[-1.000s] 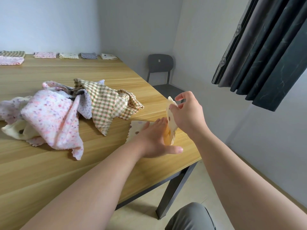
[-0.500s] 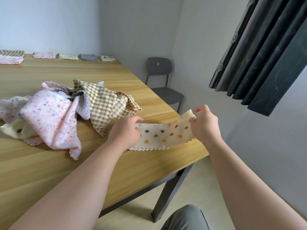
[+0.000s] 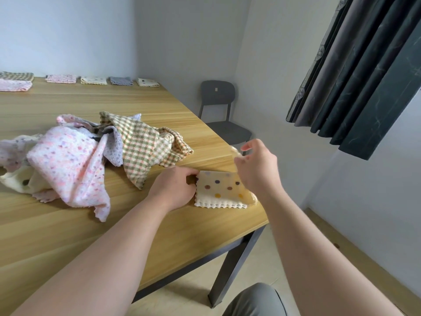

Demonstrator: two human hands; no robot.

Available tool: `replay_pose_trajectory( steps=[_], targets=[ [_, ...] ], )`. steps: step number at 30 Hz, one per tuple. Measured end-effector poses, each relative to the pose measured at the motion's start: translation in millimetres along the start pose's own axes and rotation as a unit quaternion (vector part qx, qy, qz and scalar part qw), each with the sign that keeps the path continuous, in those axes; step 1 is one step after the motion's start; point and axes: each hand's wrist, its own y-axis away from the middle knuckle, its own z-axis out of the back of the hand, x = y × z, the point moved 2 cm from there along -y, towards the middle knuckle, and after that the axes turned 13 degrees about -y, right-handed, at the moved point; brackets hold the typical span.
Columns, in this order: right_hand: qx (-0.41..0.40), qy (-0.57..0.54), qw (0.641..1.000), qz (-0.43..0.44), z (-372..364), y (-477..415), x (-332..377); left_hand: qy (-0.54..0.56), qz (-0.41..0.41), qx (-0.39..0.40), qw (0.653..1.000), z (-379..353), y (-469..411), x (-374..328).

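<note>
At the near right corner of a long wooden tabletop (image 3: 68,236), a person is folding a small cloth, seen from a head-worn camera. A dark curtain (image 3: 364,76) is hanging at upper right. A loose pile (image 3: 91,156) of unfolded cloths, pink speckled and green checked, is lying left of the work, apart from it. A dark chair (image 3: 218,110) is standing past the tabletop's right side, and a row (image 3: 93,80) of folded cloths is sitting along the far edge.

The cloth (image 3: 218,188), cream with coloured dots and a scalloped hem, is lying flat near the tabletop's right edge, with several layers showing at its near side. The left hand (image 3: 173,190) is resting on the tabletop at the cloth's left edge, its grip pinching that edge with curled fingers. The right hand (image 3: 257,172) is hovering over the cloth's right end, its grip pinching a raised corner between thumb and fingers, with the index finger lifted clear. That flap is blurred, so how far over it is lying cannot be told.

The step appears to be folding the right flap toward the left. To do it well, the left hand should be holding the stacked edge firmly so nothing slides. The right hand should be laying its corner squarely onto the corner under the left fingers, matching the hems before letting go and smoothing flat.
</note>
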Motion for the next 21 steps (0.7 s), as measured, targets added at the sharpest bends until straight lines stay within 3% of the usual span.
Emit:
replay_pose_trajectory(
  steps=[9, 21],
  targets=[
    [0.103, 0.019, 0.994, -0.021, -64, 26, 3, 0.032, 0.002, 0.006, 0.999, -6, -7, 11],
    [0.138, 0.004, 0.990, -0.020, -67, 30, -2, 0.074, 0.010, -0.002, 0.997, -6, -9, 14]
  ],
)
